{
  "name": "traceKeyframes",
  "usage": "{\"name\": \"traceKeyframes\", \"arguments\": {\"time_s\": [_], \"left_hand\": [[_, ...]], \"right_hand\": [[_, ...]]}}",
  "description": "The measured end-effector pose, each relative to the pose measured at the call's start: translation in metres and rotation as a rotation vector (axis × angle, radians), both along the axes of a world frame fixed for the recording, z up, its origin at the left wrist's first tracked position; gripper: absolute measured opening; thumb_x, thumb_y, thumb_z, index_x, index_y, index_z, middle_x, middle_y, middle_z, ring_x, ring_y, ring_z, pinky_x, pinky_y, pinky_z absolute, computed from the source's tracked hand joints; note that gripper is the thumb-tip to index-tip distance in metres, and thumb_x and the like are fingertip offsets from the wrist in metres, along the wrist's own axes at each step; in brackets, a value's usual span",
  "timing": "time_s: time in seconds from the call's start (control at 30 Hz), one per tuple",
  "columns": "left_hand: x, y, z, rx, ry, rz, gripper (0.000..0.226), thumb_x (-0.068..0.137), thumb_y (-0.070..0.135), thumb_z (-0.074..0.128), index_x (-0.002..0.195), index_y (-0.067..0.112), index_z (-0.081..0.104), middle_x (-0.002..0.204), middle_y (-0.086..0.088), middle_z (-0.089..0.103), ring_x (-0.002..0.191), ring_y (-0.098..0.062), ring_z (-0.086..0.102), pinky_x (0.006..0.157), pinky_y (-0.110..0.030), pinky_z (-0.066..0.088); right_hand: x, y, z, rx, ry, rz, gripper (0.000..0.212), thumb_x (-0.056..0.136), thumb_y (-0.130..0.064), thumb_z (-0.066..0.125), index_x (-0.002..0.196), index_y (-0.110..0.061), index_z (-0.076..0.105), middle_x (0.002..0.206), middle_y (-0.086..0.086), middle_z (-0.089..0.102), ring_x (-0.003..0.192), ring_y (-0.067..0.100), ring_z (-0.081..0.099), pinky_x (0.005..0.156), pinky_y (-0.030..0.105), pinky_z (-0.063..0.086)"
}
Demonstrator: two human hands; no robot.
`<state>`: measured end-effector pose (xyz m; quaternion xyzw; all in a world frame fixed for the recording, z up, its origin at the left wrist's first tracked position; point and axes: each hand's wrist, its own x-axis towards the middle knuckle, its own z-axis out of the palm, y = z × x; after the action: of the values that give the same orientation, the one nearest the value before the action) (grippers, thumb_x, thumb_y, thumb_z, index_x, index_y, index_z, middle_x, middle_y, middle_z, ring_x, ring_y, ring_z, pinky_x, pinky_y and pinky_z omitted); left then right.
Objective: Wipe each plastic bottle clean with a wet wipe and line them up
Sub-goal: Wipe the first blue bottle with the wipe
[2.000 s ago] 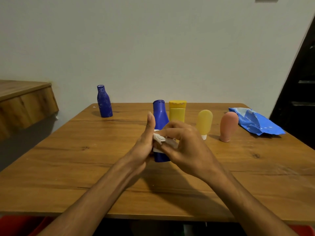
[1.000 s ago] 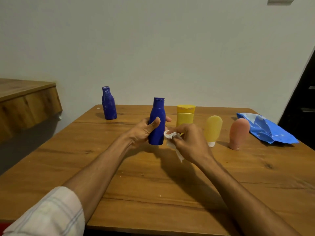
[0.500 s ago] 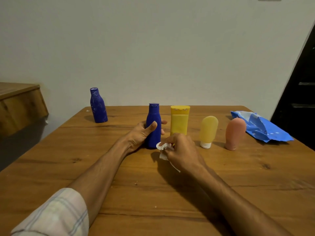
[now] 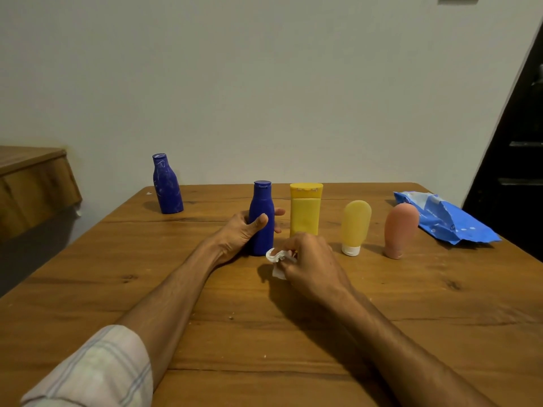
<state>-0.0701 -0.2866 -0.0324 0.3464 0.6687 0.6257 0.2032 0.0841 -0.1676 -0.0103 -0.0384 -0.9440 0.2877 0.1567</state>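
My left hand [image 4: 239,235] wraps around a blue bottle [image 4: 262,212] that stands upright on the wooden table [image 4: 176,289]. It stands at the left end of a row with a yellow flip-cap bottle [image 4: 305,211], a pale yellow tube [image 4: 355,226] on its white cap and a pink tube [image 4: 400,230]. My right hand [image 4: 311,264] rests just in front of the row, closed on a crumpled white wet wipe [image 4: 276,258]. A second blue bottle [image 4: 167,185], streaked with white marks, stands alone at the far left.
A crumpled blue wet-wipe pack [image 4: 440,220] lies at the far right of the table. A wooden ledge [image 4: 32,177] juts out on the left beyond the table edge. A dark door [image 4: 517,142] is at the right, a plain wall behind.
The blue bottle went from being held up and wiped near me to standing on the table beside the yellow bottle. My right hand drew the wipe away from it and lowered.
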Motion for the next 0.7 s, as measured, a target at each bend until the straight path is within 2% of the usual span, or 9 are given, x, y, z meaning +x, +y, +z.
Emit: {"name": "traceKeyframes", "arguments": {"time_s": [0.17,0.47,0.6,0.7], "left_hand": [[-0.0009,-0.0021,-0.0012,0.016,-0.006,0.005,0.091,0.043,0.086,0.071,0.115,0.03,0.069,0.104,-0.005,0.073,0.099,-0.02,0.068,0.085,-0.036,0.051],[0.0024,-0.0046,0.0017,-0.027,0.033,-0.009,0.1,0.04,0.09,0.067,0.115,0.024,0.067,0.107,-0.001,0.072,0.101,-0.012,0.068,0.085,-0.036,0.048],[0.001,-0.0061,0.0022,-0.057,0.051,-0.013,0.089,0.045,0.092,0.063,0.109,0.032,0.072,0.108,-0.002,0.071,0.107,-0.019,0.065,0.089,-0.041,0.049],[-0.0005,-0.0064,0.0016,-0.049,0.045,-0.016,0.087,0.046,0.091,0.063,0.11,0.032,0.072,0.108,-0.004,0.071,0.104,-0.021,0.065,0.091,-0.043,0.05]], "right_hand": [[0.0004,0.0001,0.0003,0.027,-0.009,0.014,0.018,0.088,-0.021,0.063,0.106,-0.021,0.066,0.11,-0.004,0.063,0.09,0.002,0.052,0.086,0.03,0.053],[-0.0004,0.0007,-0.0011,0.043,-0.027,0.011,0.022,0.088,-0.023,0.063,0.109,-0.022,0.065,0.11,-0.005,0.063,0.092,0.003,0.054,0.083,0.025,0.052],[-0.0009,0.0004,-0.0011,0.051,-0.033,0.001,0.024,0.088,-0.023,0.063,0.112,-0.022,0.064,0.11,-0.004,0.063,0.095,0.005,0.057,0.084,0.028,0.053],[-0.0012,0.0001,-0.0009,0.047,-0.035,0.005,0.025,0.088,-0.023,0.063,0.113,-0.022,0.064,0.111,-0.004,0.063,0.096,0.006,0.058,0.084,0.029,0.054]]}}
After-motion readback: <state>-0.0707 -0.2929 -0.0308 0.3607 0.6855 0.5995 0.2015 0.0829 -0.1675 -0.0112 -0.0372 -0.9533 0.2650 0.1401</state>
